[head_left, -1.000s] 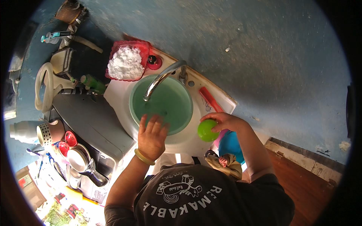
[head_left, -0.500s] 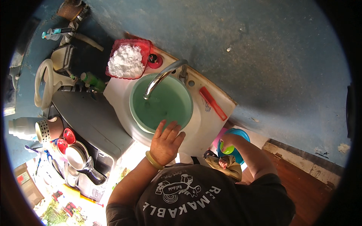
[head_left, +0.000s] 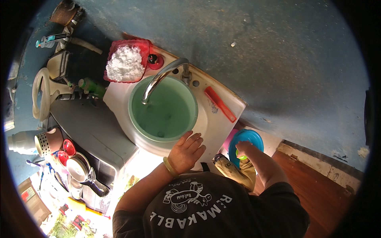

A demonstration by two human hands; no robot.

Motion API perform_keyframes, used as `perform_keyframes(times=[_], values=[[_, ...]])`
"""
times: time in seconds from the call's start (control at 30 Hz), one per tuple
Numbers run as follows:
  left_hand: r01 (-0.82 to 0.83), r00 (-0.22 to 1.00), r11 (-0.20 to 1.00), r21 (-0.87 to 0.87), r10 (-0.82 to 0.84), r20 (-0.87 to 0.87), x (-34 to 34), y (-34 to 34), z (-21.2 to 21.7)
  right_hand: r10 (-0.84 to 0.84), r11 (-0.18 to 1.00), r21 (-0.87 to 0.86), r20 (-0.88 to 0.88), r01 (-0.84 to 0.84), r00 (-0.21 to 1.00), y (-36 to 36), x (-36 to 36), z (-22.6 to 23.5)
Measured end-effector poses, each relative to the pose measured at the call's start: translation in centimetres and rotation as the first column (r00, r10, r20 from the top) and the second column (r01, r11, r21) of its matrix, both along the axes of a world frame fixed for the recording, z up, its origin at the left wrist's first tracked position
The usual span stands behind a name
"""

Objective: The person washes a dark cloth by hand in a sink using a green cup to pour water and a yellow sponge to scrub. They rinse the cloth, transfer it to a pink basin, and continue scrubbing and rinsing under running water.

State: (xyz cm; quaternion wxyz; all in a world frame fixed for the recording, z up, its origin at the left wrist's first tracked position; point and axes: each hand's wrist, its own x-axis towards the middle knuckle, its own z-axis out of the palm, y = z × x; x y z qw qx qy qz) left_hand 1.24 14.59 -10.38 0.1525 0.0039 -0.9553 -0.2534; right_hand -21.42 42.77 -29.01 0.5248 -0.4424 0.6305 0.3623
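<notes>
My left hand, with a yellowish bracelet at its wrist, is open with fingers stretched out at the near edge of a white sink. It holds nothing. Just beyond its fingertips is a round green basin of water, set in the sink under a curved chrome faucet. At the lower right my right hand reaches down over a blue basin. Its fingers are closed on a lime-green plastic thing, mostly hidden by the hand, so I cannot tell its kind.
A red dish of white foamy or powdery stuff and a red round item stand behind the basin. A red brush-like tool lies right of the faucet. Pans and red cups crowd the left. Khaki cloth is beside the blue basin.
My left hand has drawn back from the green basin's rim, toward the right. My right hand has moved slightly right and down with the lime-green thing. The fingers near the khaki cloth no longer show.
</notes>
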Motion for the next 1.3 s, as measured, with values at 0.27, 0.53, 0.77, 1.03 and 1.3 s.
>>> perform_keyframes(times=[0.27, 0.53, 0.77, 1.03, 1.3], values=[[-0.035, 0.999, 0.999, 0.012, 0.035, -0.002, 0.4, -0.6, -0.3, 0.173, 0.985, 0.011, 0.087, -0.175, 0.981, 0.0, 0.4, -0.7], [-0.05, 0.999, 0.999, 0.007, 0.05, -0.008, 0.7, -1.2, 0.0, 0.183, 0.982, -0.021, -0.173, -0.19, 0.968, 0.9, 2.2, 0.2], [-0.162, 0.987, 0.985, -0.065, 0.16, -0.032, 0.9, -2.0, 1.6, 0.043, 0.902, -0.431, 0.047, -0.019, 0.998, -9.3, 0.2, 8.5], [-0.389, 0.919, 0.907, -0.16, 0.395, 0.004, 2.7, -3.6, 2.7, 0.067, 0.349, -0.888, 0.344, 0.301, 0.937, -26.2, 4.2, 21.1], [-0.46, 0.864, 0.864, -0.205, 0.489, 0.119, 4.1, -5.6, 1.8, 0.354, 0.472, -0.88, 0.137, -0.05, 0.925, -35.4, 9.6, 12.1]])
